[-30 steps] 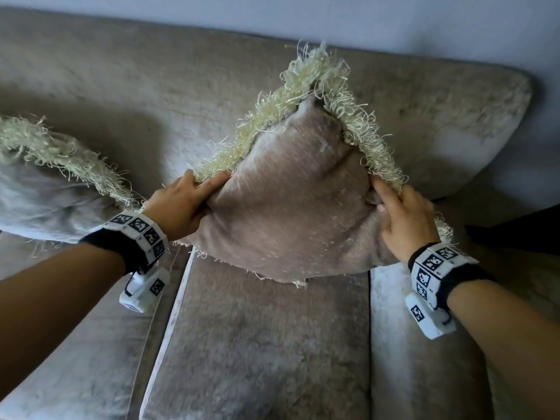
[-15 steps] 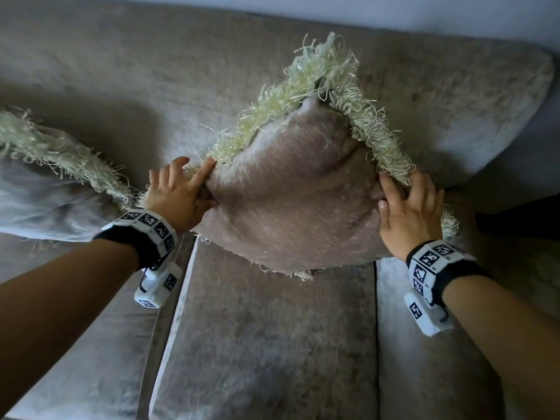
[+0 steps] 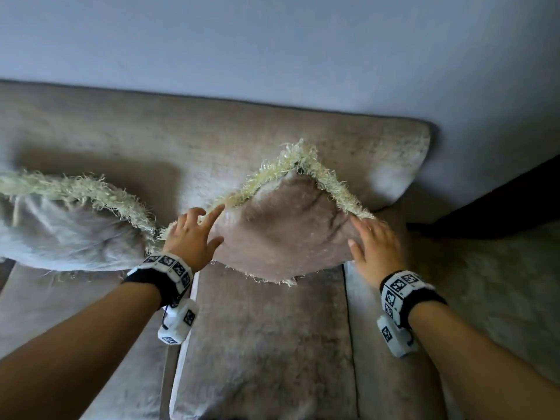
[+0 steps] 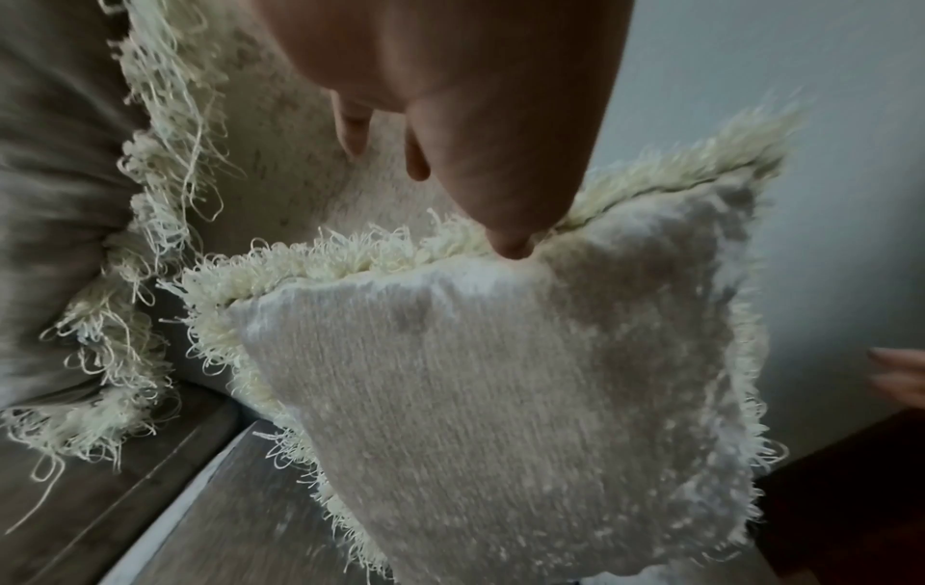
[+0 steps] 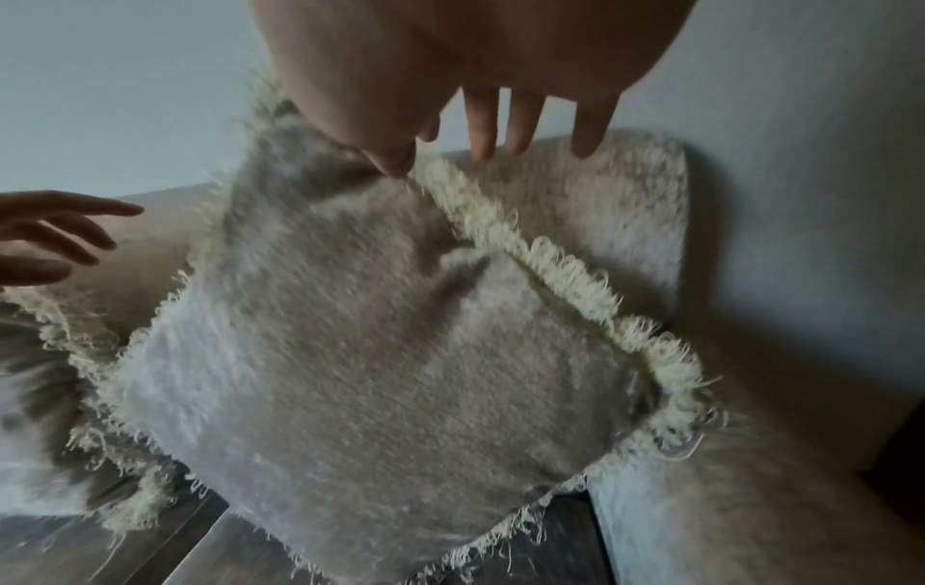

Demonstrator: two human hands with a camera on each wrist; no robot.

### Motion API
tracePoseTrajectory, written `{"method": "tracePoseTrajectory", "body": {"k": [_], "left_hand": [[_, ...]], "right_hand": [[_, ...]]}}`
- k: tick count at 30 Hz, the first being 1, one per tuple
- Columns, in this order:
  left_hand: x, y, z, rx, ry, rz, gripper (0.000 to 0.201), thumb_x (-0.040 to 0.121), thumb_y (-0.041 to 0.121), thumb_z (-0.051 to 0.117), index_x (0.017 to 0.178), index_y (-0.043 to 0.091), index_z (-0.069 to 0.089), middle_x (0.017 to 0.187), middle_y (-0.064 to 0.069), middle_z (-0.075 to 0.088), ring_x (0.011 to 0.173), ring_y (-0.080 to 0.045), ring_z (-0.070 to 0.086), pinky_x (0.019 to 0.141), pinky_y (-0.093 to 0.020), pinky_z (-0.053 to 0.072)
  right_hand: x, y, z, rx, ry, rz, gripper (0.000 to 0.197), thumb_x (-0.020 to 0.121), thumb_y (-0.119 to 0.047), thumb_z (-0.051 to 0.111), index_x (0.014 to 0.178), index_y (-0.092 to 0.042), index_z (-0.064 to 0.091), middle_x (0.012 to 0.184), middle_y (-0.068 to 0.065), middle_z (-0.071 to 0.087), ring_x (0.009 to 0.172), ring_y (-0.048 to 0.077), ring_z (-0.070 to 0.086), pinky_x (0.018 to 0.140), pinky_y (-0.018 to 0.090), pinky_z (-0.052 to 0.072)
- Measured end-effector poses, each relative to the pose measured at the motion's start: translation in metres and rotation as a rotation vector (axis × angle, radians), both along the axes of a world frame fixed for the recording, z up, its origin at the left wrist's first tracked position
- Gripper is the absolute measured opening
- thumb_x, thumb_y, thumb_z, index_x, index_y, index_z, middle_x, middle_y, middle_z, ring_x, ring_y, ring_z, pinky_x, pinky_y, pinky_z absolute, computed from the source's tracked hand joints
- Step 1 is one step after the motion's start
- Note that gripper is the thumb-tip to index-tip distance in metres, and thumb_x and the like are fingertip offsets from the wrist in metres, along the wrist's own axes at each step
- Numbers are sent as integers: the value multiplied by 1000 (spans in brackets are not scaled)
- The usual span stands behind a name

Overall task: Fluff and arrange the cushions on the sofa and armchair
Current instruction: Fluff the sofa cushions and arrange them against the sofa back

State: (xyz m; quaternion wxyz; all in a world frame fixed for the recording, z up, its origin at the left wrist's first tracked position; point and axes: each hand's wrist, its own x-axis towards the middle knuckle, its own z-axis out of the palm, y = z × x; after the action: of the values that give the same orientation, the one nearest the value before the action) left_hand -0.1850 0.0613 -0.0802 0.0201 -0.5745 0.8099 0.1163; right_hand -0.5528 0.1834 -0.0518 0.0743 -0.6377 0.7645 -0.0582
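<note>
A taupe cushion (image 3: 285, 234) with a cream shaggy fringe stands on one corner on the sofa seat (image 3: 260, 344), tilted back toward the backrest (image 3: 151, 137). My left hand (image 3: 194, 231) is at its left edge with the fingers spread and straight; in the left wrist view the thumb (image 4: 505, 221) touches the fringe of the cushion (image 4: 475, 376). My right hand (image 3: 374, 244) lies flat against the right edge with straight fingers; its thumb (image 5: 390, 158) touches the cushion (image 5: 375, 376). Neither hand grips it.
A second fringed cushion (image 3: 69, 234) leans against the backrest at the left, its fringe close to my left hand. The sofa's padded arm (image 3: 500, 283) is at the right, with a dark piece of furniture (image 3: 500, 204) beyond it. A pale wall (image 3: 272, 40) rises behind.
Both hands have released their grip on the cushion's sides and straightened their fingers. The cushion has come down from the air onto the seat, against the backrest.
</note>
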Motion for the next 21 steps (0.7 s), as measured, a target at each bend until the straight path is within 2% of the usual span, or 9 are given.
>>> {"method": "tracePoseTrajectory", "body": {"k": [4, 10, 17, 21], "left_hand": [[6, 12, 49, -49, 16, -21, 62, 94, 49, 45, 149, 39, 18, 132, -6, 45, 117, -29, 44, 92, -46, 46], [21, 30, 109, -112, 90, 30, 58, 94, 47, 45, 147, 37, 25, 127, -5, 47, 114, -29, 44, 91, -47, 45], [49, 68, 150, -173, 142, 173, 59, 92, 43, 50, 146, 32, 30, 125, -9, 47, 115, -30, 44, 94, -48, 44], [72, 91, 169, -176, 162, 237, 57, 92, 42, 50, 145, 31, 32, 128, -11, 47, 119, -32, 42, 103, -50, 37]], "right_hand": [[7, 6, 48, -14, -26, -51, 49, 97, -32, 47, 144, -22, 40, 137, 8, 53, 124, 30, 49, 103, 46, 35], [16, 12, 106, -128, -66, -32, 47, 97, -32, 49, 142, -19, 43, 132, 9, 56, 120, 30, 52, 100, 46, 38], [35, 19, 134, -161, -166, 63, 46, 98, -36, 47, 142, -23, 42, 134, 7, 54, 122, 29, 50, 102, 47, 35], [53, 17, 144, -166, -188, 134, 43, 96, -35, 49, 137, -21, 47, 131, 7, 56, 120, 30, 52, 100, 49, 39]]}}
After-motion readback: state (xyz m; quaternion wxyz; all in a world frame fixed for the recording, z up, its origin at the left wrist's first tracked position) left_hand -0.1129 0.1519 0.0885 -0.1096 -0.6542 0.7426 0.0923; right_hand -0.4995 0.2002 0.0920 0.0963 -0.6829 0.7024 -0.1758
